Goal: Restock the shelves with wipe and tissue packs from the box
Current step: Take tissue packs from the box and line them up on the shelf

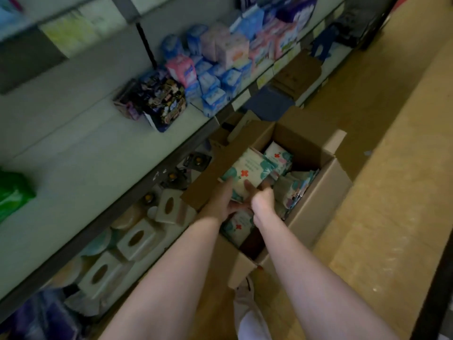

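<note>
An open cardboard box (pixel 326 182) stands on the floor beside the shelves, holding several white-and-teal wipe packs marked with a red cross. Both my hands reach down into it. My left hand (pixel 220 198) and my right hand (pixel 263 198) hold one wipe pack (pixel 247 171) from below, its top face tilted up toward me. Another pack (pixel 236 228) lies under my wrists, and more packs (pixel 294 185) are stacked on edge at the box's right side. The frame is blurred, so the finger grip is hard to read.
The white middle shelf (pixel 73 155) at left carries dark packs (pixel 161 99), blue and pink packs (pixel 215 79) and a green pack (pixel 12 192). Tissue boxes (pixel 136 238) fill the bottom shelf. More cardboard boxes (pixel 296 72) sit farther along the tan floor (pixel 382 192).
</note>
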`<state>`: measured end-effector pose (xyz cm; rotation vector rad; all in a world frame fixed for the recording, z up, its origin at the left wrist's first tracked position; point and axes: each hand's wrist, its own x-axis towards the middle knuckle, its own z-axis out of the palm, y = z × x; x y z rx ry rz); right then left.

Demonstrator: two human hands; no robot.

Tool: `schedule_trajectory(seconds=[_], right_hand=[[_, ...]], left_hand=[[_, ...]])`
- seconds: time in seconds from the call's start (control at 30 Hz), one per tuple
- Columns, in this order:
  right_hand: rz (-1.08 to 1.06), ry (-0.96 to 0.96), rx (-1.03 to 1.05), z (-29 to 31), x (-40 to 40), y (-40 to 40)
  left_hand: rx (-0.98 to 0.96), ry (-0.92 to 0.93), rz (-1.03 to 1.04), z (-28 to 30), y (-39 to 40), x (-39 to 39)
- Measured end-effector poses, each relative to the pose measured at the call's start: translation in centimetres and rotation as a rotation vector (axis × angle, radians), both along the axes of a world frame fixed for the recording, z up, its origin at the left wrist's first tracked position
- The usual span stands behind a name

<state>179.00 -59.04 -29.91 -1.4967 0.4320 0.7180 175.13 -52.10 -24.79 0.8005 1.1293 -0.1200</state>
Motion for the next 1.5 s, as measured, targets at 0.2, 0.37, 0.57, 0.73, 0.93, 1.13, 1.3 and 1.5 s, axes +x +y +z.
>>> schedule_trajectory(seconds=[0.2, 0.37, 0.57, 0.73, 0.93, 1.13, 1.3, 1.5], right_hand=[[0.141, -0.225, -0.01, 9.1, -5.0, 0.0], [0.194, -0.37, 0.029, 16.7, -9.6, 1.7], [0.32, -0.541, 0.12, 25.7, -14.2, 4.1], [0.46, -0.626, 0.219, 31.6, -18.0, 7.7], [0.597, -0.72, 0.214, 33.6, -20.5, 14.9], [0.791, -0.629, 0.37, 35.2, -24.6, 21.1], [0.979, -0.652, 0.445, 34.2, -25.3, 27.4], [1.112, -0.607, 0.44, 32.8, -24.6, 33.9]], left_hand=[[0.112, -0.119, 0.078, 8.5, -0.8, -5.7], [0.247, -0.162, 0.095, 15.1, 1.2, -10.6], [0.376, -0.319, 0.206, 22.5, 3.8, -15.7], [0.45, -0.413, 0.36, 27.4, 7.6, -20.3], [0.561, -0.519, 0.526, 30.9, 12.3, -25.9], [0.661, -0.579, 0.639, 30.8, 18.2, -31.2], [0.731, -0.475, 0.665, 30.6, 24.0, -34.4], [1.111, -0.195, 0.485, 30.1, 28.9, -35.6]])
